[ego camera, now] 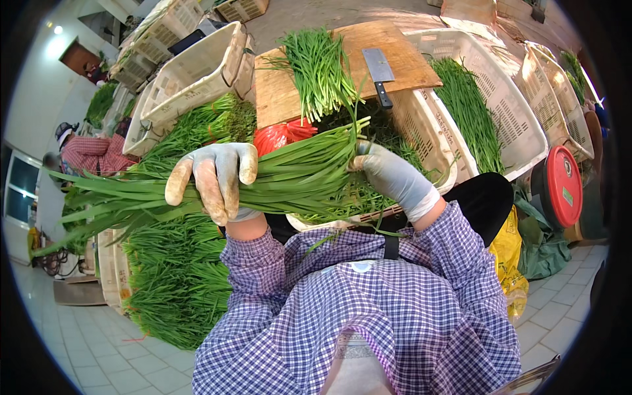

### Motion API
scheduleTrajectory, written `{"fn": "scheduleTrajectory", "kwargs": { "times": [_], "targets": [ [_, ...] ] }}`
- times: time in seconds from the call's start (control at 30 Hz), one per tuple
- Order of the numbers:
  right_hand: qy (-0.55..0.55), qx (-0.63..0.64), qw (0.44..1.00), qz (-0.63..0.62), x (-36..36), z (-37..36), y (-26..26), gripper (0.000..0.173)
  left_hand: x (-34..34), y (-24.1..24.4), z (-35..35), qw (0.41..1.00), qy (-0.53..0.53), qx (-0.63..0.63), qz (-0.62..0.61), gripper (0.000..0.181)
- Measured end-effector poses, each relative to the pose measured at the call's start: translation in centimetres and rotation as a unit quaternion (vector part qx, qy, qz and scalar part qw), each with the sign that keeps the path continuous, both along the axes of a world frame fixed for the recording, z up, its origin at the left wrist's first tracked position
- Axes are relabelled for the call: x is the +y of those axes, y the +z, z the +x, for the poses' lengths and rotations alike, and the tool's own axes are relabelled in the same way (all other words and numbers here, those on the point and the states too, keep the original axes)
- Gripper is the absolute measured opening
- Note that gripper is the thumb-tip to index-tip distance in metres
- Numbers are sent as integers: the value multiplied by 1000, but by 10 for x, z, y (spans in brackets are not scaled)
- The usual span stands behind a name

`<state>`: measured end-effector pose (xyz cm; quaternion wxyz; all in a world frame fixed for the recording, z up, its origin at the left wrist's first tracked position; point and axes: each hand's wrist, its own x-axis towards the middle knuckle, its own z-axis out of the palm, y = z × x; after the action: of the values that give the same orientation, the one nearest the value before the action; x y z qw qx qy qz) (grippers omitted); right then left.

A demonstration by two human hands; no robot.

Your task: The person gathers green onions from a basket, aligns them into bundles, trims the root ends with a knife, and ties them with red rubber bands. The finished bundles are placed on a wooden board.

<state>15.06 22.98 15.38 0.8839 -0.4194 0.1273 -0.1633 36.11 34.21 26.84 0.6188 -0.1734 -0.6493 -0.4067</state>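
A loose bunch of garlic chives [301, 173] lies sideways in front of my chest, white stem ends to the right and leaf tips to the left. My left hand [212, 180], in a soiled pale glove, is closed over the bunch from above, its thumb hidden. My right hand [395, 173], gloved too, is at the stem end with thumb and forefinger pinched on a few stray leaves. Beyond the bunch, more cut chives [321, 71] rest on a wooden board [410, 59] beside a cleaver [378, 71]. Red ties [279, 137] sit at the board's near edge.
Loose trimmings fill a crate [424, 133] under my hands. Bundled chives [177, 276] are piled at my left. To the right stand a white crate with chives [508, 108] and a red-lidded bucket [565, 186]. Another person [94, 153] works at the far left.
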Motion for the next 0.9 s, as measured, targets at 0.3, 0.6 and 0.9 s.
{"fn": "scheduleTrajectory", "kwargs": {
  "times": [0.3,0.6,0.9],
  "targets": [
    [-200,351,774,-489,-6,18,-70,22,4,5,25,999,15,-13,-32,35],
    [-44,207,919,-333,-1,-43,4,101,19,12,37,989,54,132,31,26],
    [-249,226,941,-49,-13,6,-57,17,8,7,24,981,65,167,71,26]
  ]
}}
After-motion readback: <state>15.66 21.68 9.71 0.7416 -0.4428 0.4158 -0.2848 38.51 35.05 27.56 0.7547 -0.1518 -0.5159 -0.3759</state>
